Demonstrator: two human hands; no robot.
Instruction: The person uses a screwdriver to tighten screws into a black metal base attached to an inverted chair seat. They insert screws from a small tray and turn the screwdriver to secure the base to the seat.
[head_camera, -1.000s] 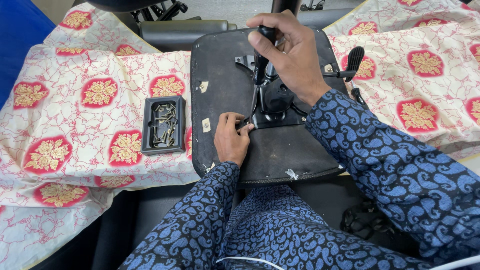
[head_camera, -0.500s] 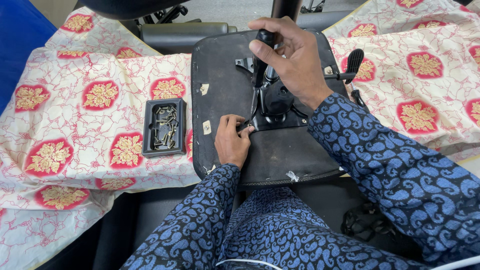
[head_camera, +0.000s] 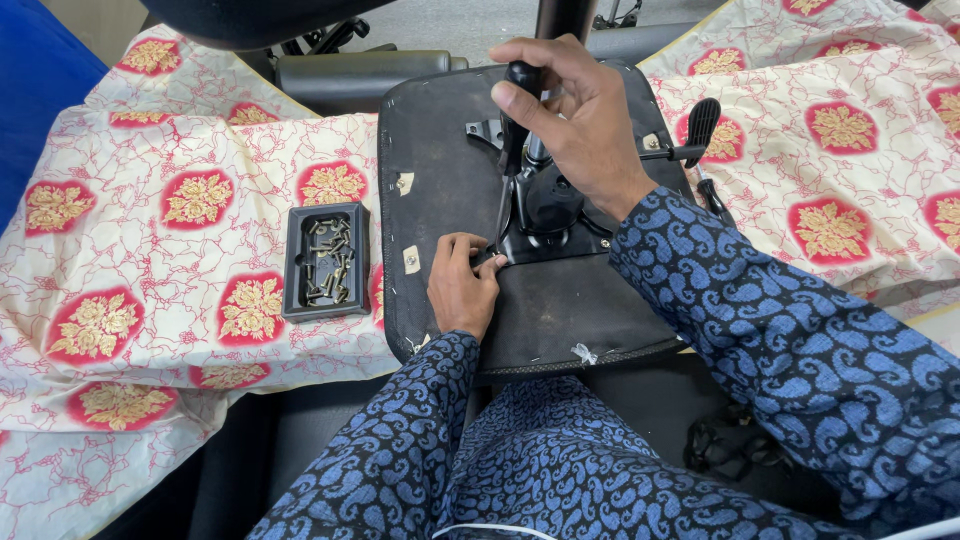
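An upturned black chair seat (head_camera: 450, 200) lies flat, underside facing up, on a worktop draped in cream cloth (head_camera: 180, 270) printed with red and gold medallions. Every place below is given relative to this seat.

At the seat's centre sits a black metal mechanism plate (head_camera: 550, 215). The right hand (head_camera: 575, 120) reaches in over the far half of the seat, its fingers wrapped tight around the black handle of a screwdriver (head_camera: 518, 110) — the tool stands nearly upright, its shaft pointing down to the plate's near-left corner. The left hand (head_camera: 462, 290) rests on the seat's near half, fingers curled together with the fingertips pinched at that same corner of the plate, right by the tool's tip; what they pinch is too small to tell.

A black lever with a paddle-shaped knob (head_camera: 703, 125) sticks out past the seat's right edge.

Just left of the seat, on the cloth, lies a small black rectangular tray (head_camera: 326, 262) holding a jumble of dark screws.

Both arms wear sleeves of dark blue paisley fabric (head_camera: 800, 370), crossing the seat's near edge.
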